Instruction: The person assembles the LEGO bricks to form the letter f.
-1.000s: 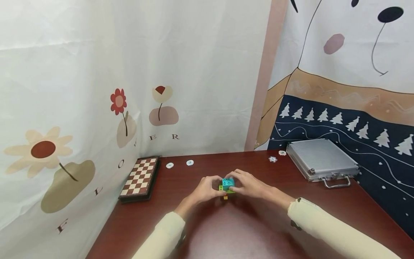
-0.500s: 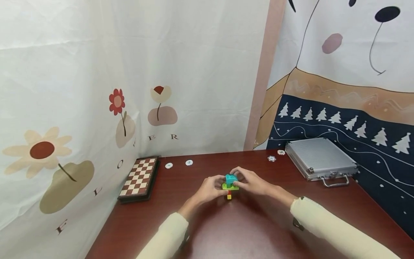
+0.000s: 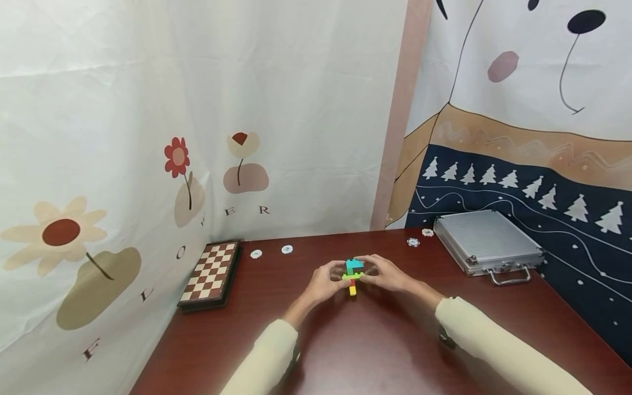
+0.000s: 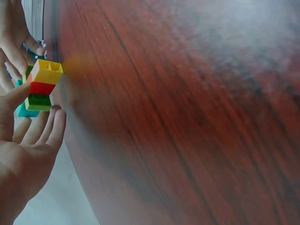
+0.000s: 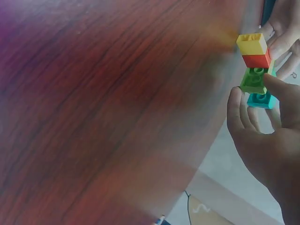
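Note:
A joined stack of toy building bricks is held up between both hands in the head view. Its teal brick is at the top, with a lime-green piece below it, then a red brick, and a yellow brick at the bottom. My left hand grips the stack from the left, its thumb by the red and green bricks in the left wrist view. From the right, my right hand pinches it, thumb against the green piece in the right wrist view. Fingers hide parts of the sides.
A chessboard box lies at the table's left edge. A silver case with a handle stands at the back right. White chips lie along the back of the dark red table. Printed curtains hang behind.
Both hands have shifted the brick stack slightly right and tipped it, so its front side shows more and its top studs less. The yellow brick at the bottom is more visible.

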`<state>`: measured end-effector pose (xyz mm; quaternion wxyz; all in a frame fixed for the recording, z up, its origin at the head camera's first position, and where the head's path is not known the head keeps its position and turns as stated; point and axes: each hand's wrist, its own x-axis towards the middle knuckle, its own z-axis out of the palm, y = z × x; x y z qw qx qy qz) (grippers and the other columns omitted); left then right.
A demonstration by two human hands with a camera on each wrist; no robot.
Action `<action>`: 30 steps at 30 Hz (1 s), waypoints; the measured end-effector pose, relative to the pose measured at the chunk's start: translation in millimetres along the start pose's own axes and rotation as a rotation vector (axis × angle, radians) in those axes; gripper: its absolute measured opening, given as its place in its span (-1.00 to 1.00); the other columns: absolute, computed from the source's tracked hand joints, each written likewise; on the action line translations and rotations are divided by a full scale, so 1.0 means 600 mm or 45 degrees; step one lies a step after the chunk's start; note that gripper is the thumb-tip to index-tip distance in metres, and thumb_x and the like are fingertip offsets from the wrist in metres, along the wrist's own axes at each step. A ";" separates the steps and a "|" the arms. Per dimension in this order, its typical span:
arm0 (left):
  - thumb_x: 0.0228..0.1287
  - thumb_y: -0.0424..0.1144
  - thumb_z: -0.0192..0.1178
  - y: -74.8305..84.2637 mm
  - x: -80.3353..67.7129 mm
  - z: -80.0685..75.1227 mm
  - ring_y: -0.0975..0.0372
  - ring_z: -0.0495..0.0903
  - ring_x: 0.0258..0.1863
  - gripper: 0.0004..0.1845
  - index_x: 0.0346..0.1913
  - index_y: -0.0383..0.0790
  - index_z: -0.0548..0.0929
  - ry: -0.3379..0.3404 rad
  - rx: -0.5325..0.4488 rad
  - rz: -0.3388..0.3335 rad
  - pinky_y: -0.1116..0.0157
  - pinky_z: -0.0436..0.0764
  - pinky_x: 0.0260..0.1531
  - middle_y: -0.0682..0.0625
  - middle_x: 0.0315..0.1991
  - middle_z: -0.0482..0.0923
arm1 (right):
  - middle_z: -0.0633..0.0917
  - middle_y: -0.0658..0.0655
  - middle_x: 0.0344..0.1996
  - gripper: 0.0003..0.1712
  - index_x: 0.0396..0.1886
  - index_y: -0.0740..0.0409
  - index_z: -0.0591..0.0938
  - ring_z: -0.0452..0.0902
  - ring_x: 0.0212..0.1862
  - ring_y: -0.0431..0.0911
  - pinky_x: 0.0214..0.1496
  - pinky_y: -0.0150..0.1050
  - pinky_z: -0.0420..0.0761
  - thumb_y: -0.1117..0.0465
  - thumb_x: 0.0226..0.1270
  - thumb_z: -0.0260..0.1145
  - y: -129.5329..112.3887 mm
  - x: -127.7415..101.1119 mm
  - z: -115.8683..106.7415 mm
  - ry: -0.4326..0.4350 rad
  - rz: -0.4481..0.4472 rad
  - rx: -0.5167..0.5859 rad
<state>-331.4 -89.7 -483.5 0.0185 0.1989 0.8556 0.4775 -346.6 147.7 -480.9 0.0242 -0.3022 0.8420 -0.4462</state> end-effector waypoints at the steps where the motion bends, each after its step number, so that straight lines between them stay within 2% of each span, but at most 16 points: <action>1: 0.34 -0.23 0.45 -0.001 0.001 0.000 0.02 0.72 0.04 -0.44 0.33 -0.31 0.56 0.009 0.011 -0.003 0.04 0.66 0.07 -0.17 0.10 0.71 | 0.59 0.36 0.07 -0.38 0.43 0.34 0.45 0.72 -0.01 0.18 -0.11 -0.10 0.75 0.35 0.43 0.39 0.002 0.001 0.002 0.002 0.019 0.009; 4: 0.32 -0.21 0.46 -0.004 0.003 0.000 0.02 0.72 0.03 -0.49 0.26 -0.33 0.62 0.026 0.027 -0.033 0.03 0.65 0.07 -0.17 0.06 0.73 | 0.65 0.38 0.09 -0.41 0.41 0.34 0.46 0.73 -0.03 0.14 -0.25 -0.14 0.73 0.32 0.46 0.38 0.004 0.004 0.007 0.001 0.079 0.032; 10: 0.38 -0.19 0.40 -0.007 0.003 0.002 0.08 0.72 -0.01 -0.58 0.21 -0.33 0.67 0.014 0.074 -0.088 0.13 0.68 -0.01 -0.15 0.04 0.74 | 0.70 0.34 0.08 -0.45 0.38 0.36 0.51 0.68 -0.13 -0.02 -0.27 -0.24 0.68 0.28 0.48 0.37 0.005 0.007 0.017 0.001 0.209 -0.015; 14: 0.40 -0.18 0.38 -0.006 0.002 0.004 0.06 0.72 -0.03 -0.58 0.20 -0.35 0.68 0.003 0.095 -0.087 0.14 0.70 -0.06 -0.17 0.06 0.74 | 0.70 0.34 0.08 -0.45 0.38 0.37 0.51 0.64 -0.20 -0.07 -0.30 -0.27 0.65 0.27 0.49 0.36 0.007 0.007 0.019 -0.005 0.233 -0.059; 21: 0.42 -0.18 0.36 -0.006 0.003 0.007 0.00 0.72 0.02 -0.57 0.21 -0.38 0.66 -0.012 0.078 -0.081 0.09 0.70 -0.01 -0.20 0.09 0.72 | 0.68 0.38 0.11 -0.43 0.41 0.38 0.49 0.66 -0.16 -0.04 -0.29 -0.26 0.66 0.27 0.49 0.36 0.010 0.004 0.015 0.002 0.244 -0.047; 23: 0.43 -0.19 0.35 -0.005 0.002 0.005 -0.01 0.72 0.02 -0.58 0.21 -0.39 0.66 -0.011 0.081 -0.082 0.08 0.69 -0.01 -0.21 0.08 0.72 | 0.69 0.37 0.11 -0.42 0.41 0.38 0.48 0.68 -0.12 -0.02 -0.25 -0.22 0.68 0.26 0.49 0.36 0.010 0.004 0.013 -0.007 0.243 -0.043; 26: 0.45 -0.18 0.33 -0.002 0.001 -0.002 -0.01 0.71 0.04 -0.57 0.23 -0.38 0.64 -0.014 0.107 -0.076 0.05 0.68 0.02 -0.20 0.09 0.72 | 0.69 0.35 0.12 -0.40 0.41 0.38 0.48 0.71 -0.02 0.05 -0.06 -0.09 0.72 0.24 0.48 0.38 0.009 0.002 0.007 -0.003 0.223 -0.064; 28: 0.47 -0.17 0.30 0.000 -0.001 -0.010 -0.03 0.69 0.09 -0.55 0.27 -0.38 0.61 -0.018 0.138 -0.064 0.01 0.65 0.08 -0.21 0.12 0.70 | 0.68 0.35 0.15 -0.39 0.41 0.38 0.48 0.69 0.08 0.11 0.10 0.02 0.68 0.23 0.47 0.39 0.007 0.001 0.000 0.019 0.209 -0.089; 30: 0.48 -0.13 0.29 0.001 -0.001 -0.020 -0.05 0.61 0.21 -0.51 0.32 -0.37 0.58 -0.020 0.215 -0.039 -0.04 0.58 0.18 -0.22 0.20 0.65 | 0.65 0.34 0.20 -0.36 0.41 0.37 0.48 0.64 0.18 0.16 0.24 0.11 0.59 0.20 0.45 0.42 0.006 -0.001 -0.010 0.054 0.158 -0.182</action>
